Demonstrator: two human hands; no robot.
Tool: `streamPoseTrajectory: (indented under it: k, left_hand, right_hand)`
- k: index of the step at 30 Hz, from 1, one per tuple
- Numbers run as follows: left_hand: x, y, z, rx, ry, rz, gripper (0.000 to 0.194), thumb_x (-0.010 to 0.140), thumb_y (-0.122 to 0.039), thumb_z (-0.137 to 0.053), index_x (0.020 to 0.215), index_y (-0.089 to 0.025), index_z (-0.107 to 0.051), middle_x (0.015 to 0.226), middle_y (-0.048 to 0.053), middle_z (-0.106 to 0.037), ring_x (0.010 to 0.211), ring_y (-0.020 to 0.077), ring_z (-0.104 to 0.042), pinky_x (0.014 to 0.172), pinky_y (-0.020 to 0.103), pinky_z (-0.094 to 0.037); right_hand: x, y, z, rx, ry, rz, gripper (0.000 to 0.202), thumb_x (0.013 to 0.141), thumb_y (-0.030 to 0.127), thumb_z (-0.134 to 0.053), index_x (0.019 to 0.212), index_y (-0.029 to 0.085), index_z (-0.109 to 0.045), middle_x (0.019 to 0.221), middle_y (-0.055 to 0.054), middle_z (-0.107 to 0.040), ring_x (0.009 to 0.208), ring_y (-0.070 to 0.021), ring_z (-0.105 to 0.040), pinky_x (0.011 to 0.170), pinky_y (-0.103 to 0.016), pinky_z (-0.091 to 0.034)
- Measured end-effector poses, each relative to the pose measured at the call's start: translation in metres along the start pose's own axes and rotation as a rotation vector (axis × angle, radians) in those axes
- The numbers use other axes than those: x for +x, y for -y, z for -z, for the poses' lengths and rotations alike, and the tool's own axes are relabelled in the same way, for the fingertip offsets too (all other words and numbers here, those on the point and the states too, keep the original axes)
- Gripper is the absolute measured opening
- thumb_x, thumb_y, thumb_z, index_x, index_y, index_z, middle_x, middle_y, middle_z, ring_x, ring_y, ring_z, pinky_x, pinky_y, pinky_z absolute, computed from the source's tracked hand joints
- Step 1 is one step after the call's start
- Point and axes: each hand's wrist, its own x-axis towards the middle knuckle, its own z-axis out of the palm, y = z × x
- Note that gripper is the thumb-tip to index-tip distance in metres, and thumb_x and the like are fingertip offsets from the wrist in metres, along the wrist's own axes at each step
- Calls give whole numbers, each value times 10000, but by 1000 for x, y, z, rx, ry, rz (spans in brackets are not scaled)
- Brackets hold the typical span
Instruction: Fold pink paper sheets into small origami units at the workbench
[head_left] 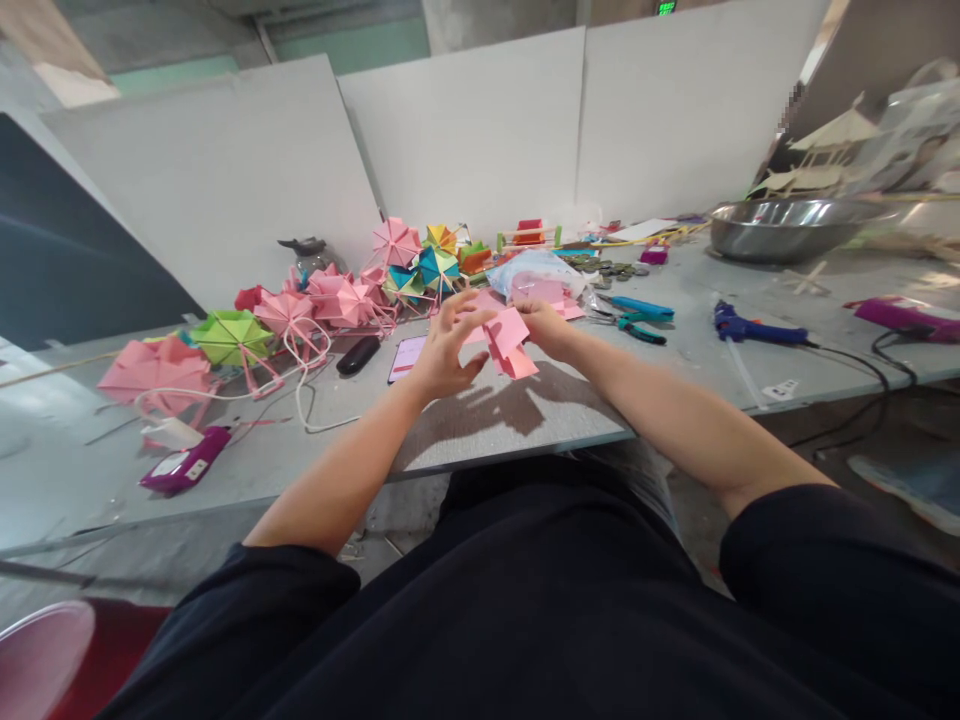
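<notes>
Lying at the left of the table (690, 375), a pink paper umbrella (154, 372) is fronted by a purple device (187, 463). Farther right, a green paper umbrella (234, 338), a black case (358, 355) and a phone (403, 358) are passed. The left hand (448, 352) is held open, fingers and thumb spread; whether paper is touched by its fingertips cannot be told. Pink paper pieces (510, 336) are held above the table between the hands, pinched by the right hand's (544, 328) closed fingers. Beyond it, teal-handled pliers (642, 328) and a blue glue gun (759, 326) are laid.
</notes>
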Motion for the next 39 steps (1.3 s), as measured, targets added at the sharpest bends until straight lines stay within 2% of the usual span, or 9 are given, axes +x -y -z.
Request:
streamPoseTrajectory:
  k: [2,5,9,13,18,22,26,32,39]
  left_hand:
    - [0,-2,-1,95,66,-78,323,981,-323,-770,1299,-277,-734,1575,169,-621,1447,359,-598,1199,578,-470]
    - [-1,0,-5,80,90,-113,165,1091,-361,-633,1156,-256,-742,1253,136,-796,1247,306,-722,1105,498,-515]
    - [-5,7,-7,106,-57,21,201,1105,-370,-588,1104,-222,-724,1039,104,-824,947,248,-764,882,375,-550]
    - [-9,11,-7,144,-180,133,254,1084,-370,-605,1264,-200,-665,1002,84,-813,795,204,-731,763,322,-518]
    - [-10,12,-11,39,-229,161,307,1079,-423,-620,1299,-215,-572,944,50,-780,698,161,-694,673,282,-494]
    - [-8,8,-13,-49,-199,183,221,1070,-426,-635,1149,-221,-613,944,57,-740,685,147,-655,635,266,-496]
    - [-3,0,-11,-158,-135,152,302,1067,-503,-635,1089,-202,-655,961,71,-732,767,160,-667,682,276,-545]
    - [0,-4,-8,-275,-139,191,416,1110,-519,-483,985,-195,-712,877,61,-705,761,178,-659,706,313,-567]
    - [2,1,-7,-255,-154,202,134,980,-321,-687,965,-190,-713,948,60,-752,815,162,-698,667,252,-553]
  right_hand:
    - [-3,0,-2,22,50,-47,403,826,486,-893,704,201,-635,567,34,-571,499,-113,-503,483,-244,-407]
    - [-7,2,-6,55,106,-87,451,792,555,-930,745,186,-676,602,22,-610,503,-114,-533,483,-247,-438]
    - [-9,10,-8,103,59,-62,617,893,818,-736,905,202,-706,703,-9,-686,498,-127,-592,474,-266,-457]
    - [-14,19,-10,114,-50,152,772,895,975,-532,1013,227,-684,798,-15,-706,504,-121,-623,464,-272,-434]
    - [-19,16,-21,-3,-92,420,649,819,789,-836,1128,265,-608,932,13,-696,596,-117,-631,555,-285,-555]
    - [-18,8,-26,-77,-170,487,538,909,610,-831,1236,286,-553,1017,6,-671,635,-117,-645,603,-307,-616]
    - [-21,3,-23,-169,-216,570,492,987,471,-772,1352,318,-480,1023,18,-657,580,-97,-609,526,-276,-561]
    - [-23,0,-21,-272,-206,627,416,1029,455,-730,1361,340,-506,1037,6,-673,538,-95,-571,461,-278,-489]
    - [-23,2,-19,-319,-190,672,426,1053,462,-700,1404,317,-508,1119,-39,-686,623,-116,-588,534,-299,-549]
